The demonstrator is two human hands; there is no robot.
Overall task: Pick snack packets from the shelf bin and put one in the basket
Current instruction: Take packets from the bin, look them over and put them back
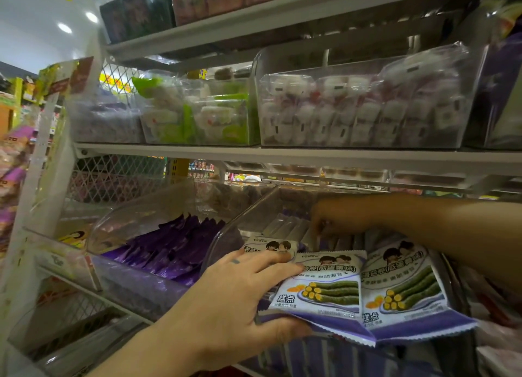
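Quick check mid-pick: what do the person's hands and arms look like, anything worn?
No sleeves, gloves or watch show; both arms are bare up to the frame edge. The left hand has a small dark mark on one finger. The right hand is blurred; whether it wears a ring I cannot tell.

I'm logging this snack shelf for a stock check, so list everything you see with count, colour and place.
seaweed roll packets: two, white and purple, fanned in the left hand; a third beyond its fingers
clear bin: one, transparent, lower shelf right, holds upright packets
purple packets: many, purple, neighbouring bin, lower left
white-and-pink packets: many, bin on middle shelf, right
green-and-white packets: several, bin on middle shelf, centre
dark packets: several, blackish, top shelf left
shelf rack: one, white, frames it all
left hand: one, grips the seaweed roll packets
right hand: one, fingers down in the clear bin; grip unclear
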